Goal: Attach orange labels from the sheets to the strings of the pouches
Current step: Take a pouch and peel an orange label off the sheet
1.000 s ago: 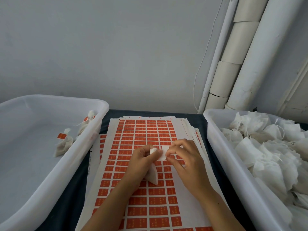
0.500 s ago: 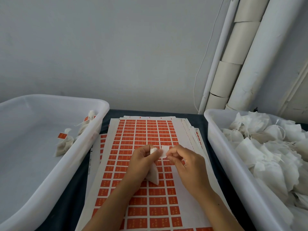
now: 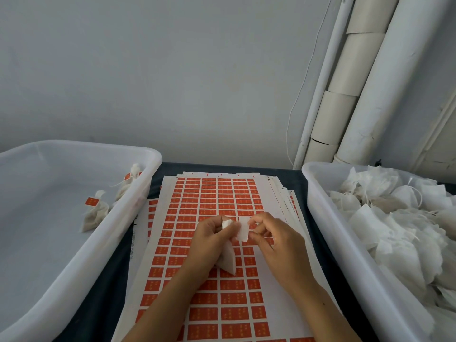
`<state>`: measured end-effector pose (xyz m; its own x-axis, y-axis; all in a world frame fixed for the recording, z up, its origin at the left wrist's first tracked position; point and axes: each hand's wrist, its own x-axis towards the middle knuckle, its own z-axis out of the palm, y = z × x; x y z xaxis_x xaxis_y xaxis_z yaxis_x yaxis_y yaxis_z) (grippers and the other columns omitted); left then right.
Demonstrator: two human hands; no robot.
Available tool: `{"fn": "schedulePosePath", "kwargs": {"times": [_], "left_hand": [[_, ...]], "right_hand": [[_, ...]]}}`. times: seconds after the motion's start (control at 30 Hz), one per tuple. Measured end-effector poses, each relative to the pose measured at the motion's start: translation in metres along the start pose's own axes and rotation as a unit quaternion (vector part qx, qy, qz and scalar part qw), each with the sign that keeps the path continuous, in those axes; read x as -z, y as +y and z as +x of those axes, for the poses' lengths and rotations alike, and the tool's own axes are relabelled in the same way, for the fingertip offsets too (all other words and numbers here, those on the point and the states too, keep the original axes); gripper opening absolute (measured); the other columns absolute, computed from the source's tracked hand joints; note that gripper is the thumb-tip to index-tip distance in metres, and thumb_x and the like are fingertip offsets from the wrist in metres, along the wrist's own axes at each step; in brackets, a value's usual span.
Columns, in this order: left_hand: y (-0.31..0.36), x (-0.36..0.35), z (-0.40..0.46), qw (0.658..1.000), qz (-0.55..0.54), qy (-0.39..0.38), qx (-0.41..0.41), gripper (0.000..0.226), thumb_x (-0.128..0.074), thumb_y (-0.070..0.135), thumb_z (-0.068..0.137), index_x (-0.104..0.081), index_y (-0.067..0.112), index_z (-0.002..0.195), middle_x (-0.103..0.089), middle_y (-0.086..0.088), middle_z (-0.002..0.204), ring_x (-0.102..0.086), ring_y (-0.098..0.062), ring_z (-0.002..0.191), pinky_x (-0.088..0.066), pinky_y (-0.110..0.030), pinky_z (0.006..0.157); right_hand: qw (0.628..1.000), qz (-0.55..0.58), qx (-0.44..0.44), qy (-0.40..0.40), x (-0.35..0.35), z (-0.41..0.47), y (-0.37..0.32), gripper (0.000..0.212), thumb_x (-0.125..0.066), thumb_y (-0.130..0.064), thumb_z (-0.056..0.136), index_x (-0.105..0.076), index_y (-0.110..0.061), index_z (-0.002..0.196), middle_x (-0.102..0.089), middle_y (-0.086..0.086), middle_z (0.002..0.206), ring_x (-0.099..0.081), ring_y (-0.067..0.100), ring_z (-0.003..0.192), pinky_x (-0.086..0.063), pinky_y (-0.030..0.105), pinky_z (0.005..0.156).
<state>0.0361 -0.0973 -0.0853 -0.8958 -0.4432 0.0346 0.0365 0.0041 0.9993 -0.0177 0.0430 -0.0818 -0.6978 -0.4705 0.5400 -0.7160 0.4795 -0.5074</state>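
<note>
Dark table (image 3: pixel 291 174): left hand (image 3: pixel 209 236) grips soft pouch (image 3: pixel 228 259); right hand (image 3: pixel 276 240) pinches label (image 3: pixel 243 229).

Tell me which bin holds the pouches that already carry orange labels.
The left bin: its two pouches carry orange labels, while the right bin is heaped with plain white ones.

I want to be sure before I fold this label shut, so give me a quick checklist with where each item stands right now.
1. Pouch held in left hand: ok.
2. Label pinched in right hand: ok, its white back faces up.
3. String lying across the label: cannot tell, too thin to see.
4. Label sheet lying flat under the hands: ok.
5. Left bin has room for the finished pouch: ok.
6. Right bin holds more pouches: ok.
</note>
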Motion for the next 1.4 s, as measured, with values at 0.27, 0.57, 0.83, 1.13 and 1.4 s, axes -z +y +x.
{"fn": "schedulePosePath", "kwargs": {"times": [0.27,0.57,0.83,1.13,1.4], "left_hand": [[0.001,-0.001,0.000,1.000,-0.008,0.005,0.015,0.015,-0.063,0.024,0.089,-0.066,0.013,0.079,-0.072,0.004,0.069,-0.070,-0.012,0.064,-0.049,-0.013,0.051],[0.001,0.000,0.000,1.000,0.005,-0.016,-0.018,0.013,-0.063,0.025,0.088,-0.068,0.020,0.077,-0.069,0.005,0.070,-0.067,-0.008,0.066,-0.049,-0.012,0.055],[0.006,0.001,-0.001,0.998,0.013,-0.051,-0.024,0.020,-0.060,0.022,0.090,-0.065,0.024,0.071,-0.066,0.011,0.069,-0.061,0.000,0.066,-0.042,-0.022,0.067],[0.006,0.003,0.000,0.996,0.016,-0.088,-0.012,0.024,-0.058,0.015,0.091,-0.064,0.017,0.068,-0.066,0.008,0.066,-0.062,-0.002,0.065,-0.045,-0.009,0.057],[0.008,0.003,-0.002,0.994,0.019,-0.105,-0.023,0.029,-0.055,0.008,0.091,-0.064,0.017,0.065,-0.065,0.007,0.062,-0.062,-0.002,0.061,-0.045,-0.008,0.056]], "right_hand": [[0.993,-0.029,0.071,0.090,-0.001,0.004,-0.001,0.014,-0.066,-0.029,0.075,-0.069,-0.018,0.084,-0.064,-0.002,0.100,-0.051,0.007,0.095,-0.037,0.011,0.085],[0.992,0.116,-0.043,-0.004,-0.003,0.001,-0.004,0.015,-0.065,-0.023,0.086,-0.054,-0.032,0.081,-0.057,-0.024,0.091,-0.055,-0.003,0.093,-0.039,-0.001,0.078],[0.956,0.253,-0.146,-0.024,-0.006,0.003,-0.006,0.011,-0.060,-0.019,0.089,-0.056,-0.025,0.080,-0.063,-0.013,0.086,-0.058,-0.003,0.088,-0.044,0.003,0.073],[0.916,0.342,-0.207,-0.034,-0.006,0.002,-0.011,0.009,-0.053,-0.021,0.092,-0.057,-0.013,0.090,-0.067,-0.002,0.094,-0.064,0.015,0.092,-0.053,0.024,0.085],[0.932,0.307,-0.190,-0.035,-0.005,0.003,-0.008,0.008,-0.055,-0.020,0.091,-0.057,-0.014,0.087,-0.066,-0.003,0.092,-0.064,0.014,0.090,-0.053,0.020,0.082]]}}
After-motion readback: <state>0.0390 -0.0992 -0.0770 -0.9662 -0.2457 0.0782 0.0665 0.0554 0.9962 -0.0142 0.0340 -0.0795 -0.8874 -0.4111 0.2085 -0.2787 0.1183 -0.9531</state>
